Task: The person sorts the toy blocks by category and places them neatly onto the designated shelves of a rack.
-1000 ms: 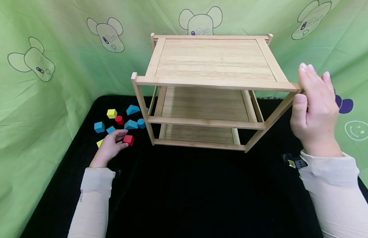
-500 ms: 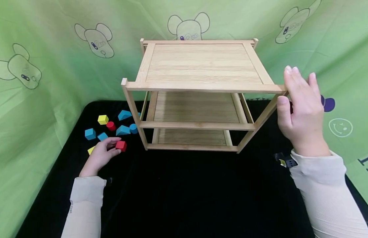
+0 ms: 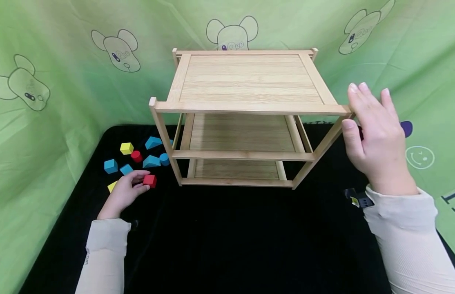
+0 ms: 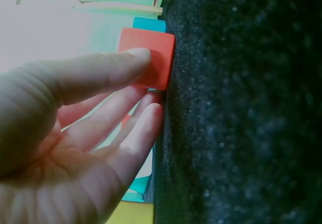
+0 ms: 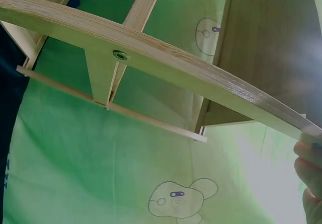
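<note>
My left hand is at the left of the black cloth, with its thumb and fingers on a red cube. In the left wrist view the thumb presses one face of the red cube and the other fingers reach behind it, partly hidden. A three-tier wooden shelf stands in the middle. My right hand is at its upper front right corner, fingers straight and pointing up, the palm side against the frame. Only its fingertips show at the edge of the right wrist view.
Around the left hand lie a yellow cube, a red cylinder, a blue cube, blue triangular blocks and a blue cylinder. Another yellow block is partly behind the hand. Green printed cloth hangs behind.
The head view has shifted, so everything appears farther left and slightly lower. The left hand stays at the red cube. My right wrist and sleeve have swung slightly rightward in the last half second.
</note>
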Available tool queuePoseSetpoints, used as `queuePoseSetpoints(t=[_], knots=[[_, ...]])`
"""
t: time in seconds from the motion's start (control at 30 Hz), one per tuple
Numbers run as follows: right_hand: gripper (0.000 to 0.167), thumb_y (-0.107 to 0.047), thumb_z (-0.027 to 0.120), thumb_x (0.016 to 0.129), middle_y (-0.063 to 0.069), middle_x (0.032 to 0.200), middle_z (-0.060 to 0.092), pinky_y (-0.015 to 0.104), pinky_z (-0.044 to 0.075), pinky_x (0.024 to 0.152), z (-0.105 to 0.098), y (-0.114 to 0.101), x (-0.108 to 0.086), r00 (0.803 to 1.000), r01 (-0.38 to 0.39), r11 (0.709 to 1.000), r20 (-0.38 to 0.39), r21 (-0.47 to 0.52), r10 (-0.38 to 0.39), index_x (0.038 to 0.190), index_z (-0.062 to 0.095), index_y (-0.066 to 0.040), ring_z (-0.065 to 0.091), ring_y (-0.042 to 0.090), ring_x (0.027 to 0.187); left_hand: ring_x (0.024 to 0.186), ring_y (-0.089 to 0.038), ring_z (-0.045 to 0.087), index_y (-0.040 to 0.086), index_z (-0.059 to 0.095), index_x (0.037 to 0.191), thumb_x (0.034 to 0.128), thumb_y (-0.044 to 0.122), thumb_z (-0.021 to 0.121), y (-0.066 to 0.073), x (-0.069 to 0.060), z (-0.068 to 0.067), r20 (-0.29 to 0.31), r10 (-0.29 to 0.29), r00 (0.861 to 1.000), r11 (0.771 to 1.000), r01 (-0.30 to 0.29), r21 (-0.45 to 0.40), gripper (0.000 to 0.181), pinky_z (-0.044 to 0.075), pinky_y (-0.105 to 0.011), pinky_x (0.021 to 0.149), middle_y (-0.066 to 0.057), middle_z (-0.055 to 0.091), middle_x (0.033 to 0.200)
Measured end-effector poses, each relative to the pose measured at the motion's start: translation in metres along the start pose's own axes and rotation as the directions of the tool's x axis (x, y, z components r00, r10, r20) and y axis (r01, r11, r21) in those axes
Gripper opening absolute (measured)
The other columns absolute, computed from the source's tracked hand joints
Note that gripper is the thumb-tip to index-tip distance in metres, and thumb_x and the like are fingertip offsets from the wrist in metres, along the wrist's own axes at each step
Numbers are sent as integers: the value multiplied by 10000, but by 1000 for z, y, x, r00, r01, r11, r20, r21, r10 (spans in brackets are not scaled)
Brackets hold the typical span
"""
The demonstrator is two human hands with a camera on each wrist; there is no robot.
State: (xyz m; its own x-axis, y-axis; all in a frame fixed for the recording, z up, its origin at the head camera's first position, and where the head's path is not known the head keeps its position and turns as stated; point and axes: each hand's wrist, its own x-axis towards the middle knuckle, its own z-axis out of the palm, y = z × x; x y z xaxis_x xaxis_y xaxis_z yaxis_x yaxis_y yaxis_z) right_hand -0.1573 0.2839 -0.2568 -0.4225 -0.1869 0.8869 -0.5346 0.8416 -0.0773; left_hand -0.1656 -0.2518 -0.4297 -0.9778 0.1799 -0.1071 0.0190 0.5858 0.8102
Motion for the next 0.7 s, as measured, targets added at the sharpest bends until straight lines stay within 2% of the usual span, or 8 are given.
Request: queuePoseSetpoints(t=[0.17, 0.3, 0.5, 0.7], knots=[[728, -578, 359, 1040, 211, 1343, 616, 505, 277, 1211, -1, 1, 0, 1000, 2, 1000, 14, 2, -2, 1349, 618, 28, 533, 314, 1342, 1218, -428, 588, -57, 519, 1392, 981, 26, 631, -1, 1, 1, -5, 1, 1000, 1000, -1, 4, 434, 482, -516, 1041, -293, 561, 1343], [734, -580, 358, 1039, 209, 1354, 610, 487, 286, 1210, 0, 0, -1, 1000, -1, 1000, 21, 7, 1, 1355, 611, 32, 526, 312, 1349, 1205, -421, 598, -54, 532, 1378, 977, 32, 646, -2, 1, 1, -11, 4, 1000, 1000, -4, 0, 426, 493, -513, 1032, -286, 573, 1333], [731, -576, 364, 1039, 207, 1357, 608, 462, 319, 1198, 0, 0, -2, 1000, -9, 1000, 15, 15, 8, 1359, 607, 35, 528, 317, 1347, 1195, -407, 609, -49, 550, 1350, 966, 37, 672, -2, 2, 2, -17, 23, 1000, 999, -23, -25, 413, 522, -411, 1011, -272, 589, 1318], [724, -567, 363, 1039, 221, 1361, 601, 443, 334, 1191, -1, 1, -2, 999, -18, 1000, 31, 12, 18, 1371, 596, 33, 525, 319, 1350, 1184, -399, 614, -44, 554, 1350, 960, 50, 689, 0, 2, 4, -20, 28, 999, 998, -29, -58, 423, 536, -240, 957, -261, 592, 1304]])
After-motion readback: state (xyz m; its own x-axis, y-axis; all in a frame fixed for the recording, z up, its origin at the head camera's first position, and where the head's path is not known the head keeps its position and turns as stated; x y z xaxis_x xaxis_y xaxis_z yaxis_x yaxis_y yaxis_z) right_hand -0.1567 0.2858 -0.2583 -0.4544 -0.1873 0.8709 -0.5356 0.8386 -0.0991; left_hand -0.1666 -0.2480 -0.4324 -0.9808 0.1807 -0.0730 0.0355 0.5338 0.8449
